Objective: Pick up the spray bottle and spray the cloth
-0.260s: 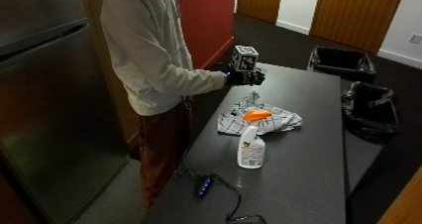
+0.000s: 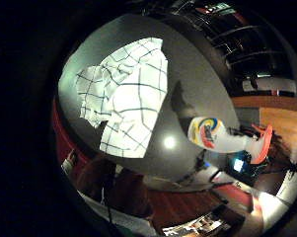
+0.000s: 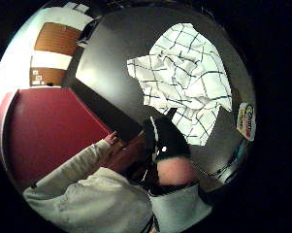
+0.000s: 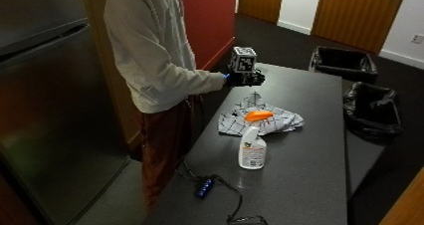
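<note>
A white spray bottle with an orange trigger head stands upright on the dark grey table, just in front of a crumpled white checked cloth. My gloved right hand hovers above the table's far side, behind the cloth and apart from both, holding nothing, with its fingers relaxed. In the little finger side palm view the cloth lies spread on the table with the bottle beside it. From the thumb side the cloth and the bottle's label show too.
A blue device with a cable lies near the table's front edge. Two black bins stand on the floor beyond the table's right side. A steel fridge is at the left, behind the person.
</note>
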Motion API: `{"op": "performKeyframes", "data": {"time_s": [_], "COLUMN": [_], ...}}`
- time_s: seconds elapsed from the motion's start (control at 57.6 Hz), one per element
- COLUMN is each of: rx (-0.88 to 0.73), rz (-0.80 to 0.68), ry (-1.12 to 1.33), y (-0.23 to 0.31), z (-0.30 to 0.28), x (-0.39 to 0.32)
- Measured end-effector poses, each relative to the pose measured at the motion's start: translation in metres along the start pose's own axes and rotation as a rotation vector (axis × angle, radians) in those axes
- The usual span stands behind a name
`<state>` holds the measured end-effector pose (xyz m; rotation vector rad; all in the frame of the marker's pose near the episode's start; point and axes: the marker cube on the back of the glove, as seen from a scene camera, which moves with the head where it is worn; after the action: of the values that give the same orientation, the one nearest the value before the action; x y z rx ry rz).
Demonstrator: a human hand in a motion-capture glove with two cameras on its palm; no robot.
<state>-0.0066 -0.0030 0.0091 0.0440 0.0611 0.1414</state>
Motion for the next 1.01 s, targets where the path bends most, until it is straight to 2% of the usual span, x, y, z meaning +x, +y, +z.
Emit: {"op": "performKeyframes", "data": {"time_s": [0.052,0.191,0.504,0.677,1.007], "rx": [0.021,0.107,0.395,0.57,0.707], "rz": [-0.08,-0.063,0.15,0.352,0.582], "ry": [-0.08,-0.112,-0.221,-0.344,-0.465], "y": [0.007,0.034,0.101,0.136,0.159], "z": [0.0,-0.007,-0.022,-0.021,0.0], "x": [-0.009,0.005,0.081,0.147,0.239]}}
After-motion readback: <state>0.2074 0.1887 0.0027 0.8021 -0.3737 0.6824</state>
